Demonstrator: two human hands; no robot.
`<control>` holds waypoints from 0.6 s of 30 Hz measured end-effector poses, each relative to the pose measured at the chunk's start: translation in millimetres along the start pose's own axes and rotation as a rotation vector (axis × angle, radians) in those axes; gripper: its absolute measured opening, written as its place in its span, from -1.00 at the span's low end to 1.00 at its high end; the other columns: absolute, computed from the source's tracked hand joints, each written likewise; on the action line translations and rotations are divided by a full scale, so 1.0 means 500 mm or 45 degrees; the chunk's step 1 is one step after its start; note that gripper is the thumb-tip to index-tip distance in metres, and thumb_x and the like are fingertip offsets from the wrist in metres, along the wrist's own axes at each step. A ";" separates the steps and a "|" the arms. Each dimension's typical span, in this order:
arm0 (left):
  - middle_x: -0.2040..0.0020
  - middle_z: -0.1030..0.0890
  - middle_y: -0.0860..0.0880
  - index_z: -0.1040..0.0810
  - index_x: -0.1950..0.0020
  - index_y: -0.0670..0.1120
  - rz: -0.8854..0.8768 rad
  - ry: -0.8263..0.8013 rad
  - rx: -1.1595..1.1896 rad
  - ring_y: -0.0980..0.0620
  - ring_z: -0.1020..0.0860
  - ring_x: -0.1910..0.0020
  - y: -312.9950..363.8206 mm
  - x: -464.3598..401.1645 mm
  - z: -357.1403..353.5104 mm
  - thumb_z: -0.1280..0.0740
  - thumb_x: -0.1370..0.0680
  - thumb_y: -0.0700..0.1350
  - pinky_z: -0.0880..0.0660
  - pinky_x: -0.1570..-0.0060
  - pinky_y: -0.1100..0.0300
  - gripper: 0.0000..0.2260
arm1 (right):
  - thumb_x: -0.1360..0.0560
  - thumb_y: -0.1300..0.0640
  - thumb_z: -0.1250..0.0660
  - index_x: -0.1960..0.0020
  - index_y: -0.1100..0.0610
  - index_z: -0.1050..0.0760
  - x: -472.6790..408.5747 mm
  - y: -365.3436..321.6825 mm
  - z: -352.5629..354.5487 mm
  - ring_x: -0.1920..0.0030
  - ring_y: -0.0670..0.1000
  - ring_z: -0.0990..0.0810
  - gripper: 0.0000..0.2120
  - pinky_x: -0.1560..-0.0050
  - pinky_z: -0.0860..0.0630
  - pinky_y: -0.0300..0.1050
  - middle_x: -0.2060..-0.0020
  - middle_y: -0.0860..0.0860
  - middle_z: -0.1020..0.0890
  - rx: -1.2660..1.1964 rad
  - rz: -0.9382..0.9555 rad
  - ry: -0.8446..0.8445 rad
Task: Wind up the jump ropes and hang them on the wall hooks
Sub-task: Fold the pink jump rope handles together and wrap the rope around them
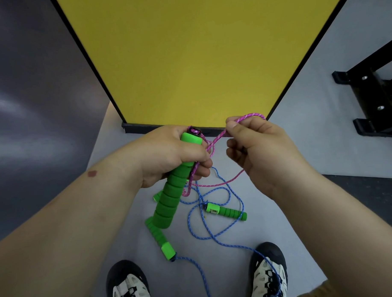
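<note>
My left hand (168, 153) grips the upper part of a green foam jump-rope handle (170, 193), which hangs down and to the left. A pink rope (216, 184) leaves the handle's top, loops past my left fingers and runs up to my right hand (255, 146), which pinches it between thumb and fingers; a short pink arc shows above that hand. On the floor below lies a blue rope (216, 236) in loose tangled loops, with one green handle (226, 211) at the centre and another (162, 240) lower left. No hooks are in view.
A yellow panel (198, 59) with a black frame stands straight ahead on the grey floor (291, 167). A black metal stand (375, 93) sits at the right. My two shoes (128, 284) are at the bottom edge, and the blue rope crosses the right shoe (269, 272).
</note>
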State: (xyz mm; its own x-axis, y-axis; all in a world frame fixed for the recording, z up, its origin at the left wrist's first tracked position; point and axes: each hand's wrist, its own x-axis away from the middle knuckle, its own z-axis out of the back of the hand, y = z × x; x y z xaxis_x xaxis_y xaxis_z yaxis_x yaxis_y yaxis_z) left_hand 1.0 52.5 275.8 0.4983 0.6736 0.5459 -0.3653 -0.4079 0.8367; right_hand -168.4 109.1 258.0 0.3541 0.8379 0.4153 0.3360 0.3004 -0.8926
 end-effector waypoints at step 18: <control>0.17 -0.70 -0.21 -0.56 0.03 -0.18 0.005 0.001 -0.011 -0.13 -0.70 0.20 0.000 -0.001 -0.001 -0.42 -0.52 -0.34 -0.64 -0.07 -0.15 -0.89 | -0.56 0.16 -0.42 -0.04 0.29 -0.60 0.002 -0.004 0.001 0.24 0.01 -0.51 -0.81 0.19 -0.57 -0.16 0.28 0.04 -0.55 -0.002 -0.007 0.011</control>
State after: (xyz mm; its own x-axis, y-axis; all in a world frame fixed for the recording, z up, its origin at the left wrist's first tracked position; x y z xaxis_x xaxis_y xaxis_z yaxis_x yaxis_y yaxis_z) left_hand 0.6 52.3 275.3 0.4962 0.6723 0.5495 -0.3741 -0.4055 0.8340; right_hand -169.4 109.4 260.1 0.3600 0.8323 0.4214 0.3389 0.3041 -0.8903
